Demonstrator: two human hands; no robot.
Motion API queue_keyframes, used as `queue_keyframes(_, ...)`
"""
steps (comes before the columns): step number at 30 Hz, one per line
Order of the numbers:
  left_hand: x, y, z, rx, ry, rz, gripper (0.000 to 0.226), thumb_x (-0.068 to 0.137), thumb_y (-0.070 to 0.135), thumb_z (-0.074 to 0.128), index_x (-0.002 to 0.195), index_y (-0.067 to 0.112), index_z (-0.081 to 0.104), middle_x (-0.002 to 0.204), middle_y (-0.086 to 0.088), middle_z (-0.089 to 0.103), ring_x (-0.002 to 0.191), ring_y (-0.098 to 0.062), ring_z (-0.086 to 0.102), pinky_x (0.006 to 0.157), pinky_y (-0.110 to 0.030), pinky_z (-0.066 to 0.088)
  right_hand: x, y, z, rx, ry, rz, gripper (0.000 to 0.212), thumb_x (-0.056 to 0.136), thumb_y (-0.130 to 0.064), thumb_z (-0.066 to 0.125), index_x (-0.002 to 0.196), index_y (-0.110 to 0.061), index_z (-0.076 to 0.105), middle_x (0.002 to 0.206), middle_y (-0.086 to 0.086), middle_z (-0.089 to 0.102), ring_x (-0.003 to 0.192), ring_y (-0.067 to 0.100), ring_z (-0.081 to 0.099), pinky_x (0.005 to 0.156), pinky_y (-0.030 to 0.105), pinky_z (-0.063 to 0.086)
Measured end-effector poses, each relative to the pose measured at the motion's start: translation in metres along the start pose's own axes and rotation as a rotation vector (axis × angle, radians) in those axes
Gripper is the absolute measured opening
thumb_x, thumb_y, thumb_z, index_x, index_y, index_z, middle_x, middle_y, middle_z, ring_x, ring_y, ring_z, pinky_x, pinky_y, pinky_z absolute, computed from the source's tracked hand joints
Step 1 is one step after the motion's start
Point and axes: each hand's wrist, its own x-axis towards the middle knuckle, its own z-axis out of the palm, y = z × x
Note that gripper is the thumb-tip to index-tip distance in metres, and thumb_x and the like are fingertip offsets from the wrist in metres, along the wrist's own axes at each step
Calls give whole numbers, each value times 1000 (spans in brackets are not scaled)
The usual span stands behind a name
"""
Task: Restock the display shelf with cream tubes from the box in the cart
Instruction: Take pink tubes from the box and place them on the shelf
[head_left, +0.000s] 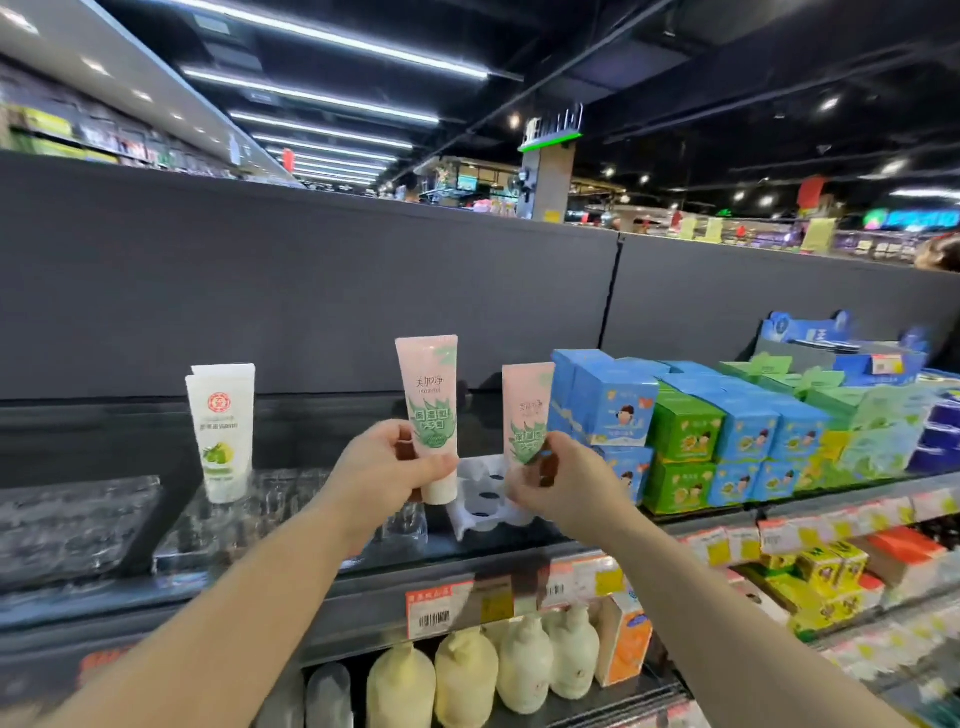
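Observation:
My left hand (387, 465) grips a pink cream tube (428, 400) with green leaf print, cap down, upright above the top display shelf (363, 558). My right hand (558, 480) holds a second pink cream tube (527, 410) by its lower part, beside a stack of blue boxes. Between and below the two tubes lies a white plastic holder tray (480, 501) with round holes. The box and the cart are out of view.
Two white tubes (221, 431) with a green fruit picture stand at the shelf's left in clear holders. Blue boxes (608, 402) and green boxes (683, 431) fill the shelf's right. Price tags (434, 613) line the edge; cream pump bottles (465, 675) stand on the shelf below.

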Motion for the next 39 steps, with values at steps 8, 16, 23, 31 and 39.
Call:
queue_keyframes(8, 3, 6, 30, 83, 73, 36, 29, 80, 10, 75, 100, 24, 61, 101, 10, 69, 91, -6, 66, 70, -22, 51, 5, 11, -8, -63, -148, -50, 30, 84, -41, 69, 102, -26, 50, 94, -11, 58, 86, 13, 54, 67, 25, 40)
queue_keyframes(16, 4, 0, 45, 335, 83, 49, 32, 77, 21, 80, 102, 29, 61, 99, 18, 66, 90, 1, 63, 66, -15, 47, 9, 20, -9, -89, -98, -89, 39, 80, -45, 71, 105, -22, 52, 105, -5, 66, 87, 11, 55, 70, 24, 45)
queue_keyframes(23, 3, -1, 47, 475, 87, 82, 38, 73, 29, 82, 104, 31, 61, 104, 17, 67, 93, 0, 63, 81, -27, 55, 6, 27, -5, -170, -32, -105, 49, 77, -60, 65, 110, -27, 50, 102, -11, 68, 91, 15, 62, 71, 32, 52)
queue_keyframes(31, -1, -9, 54, 671, 73, 47, 44, 76, 39, 77, 114, 33, 57, 115, 15, 66, 100, -5, 63, 90, -38, 54, 5, 32, -2, -111, -36, -74, 30, 82, -45, 67, 106, -27, 60, 107, -9, 68, 95, 16, 62, 75, 33, 54)
queue_keyframes(39, -4, -8, 56, 814, 135, 9, 41, 80, 49, 70, 117, 34, 56, 118, 16, 65, 102, -6, 61, 94, -39, 49, 6, 30, 2, -69, -54, -76, 30, 87, -39, 65, 114, -28, 56, 114, -9, 66, 99, 16, 60, 70, 29, 47)
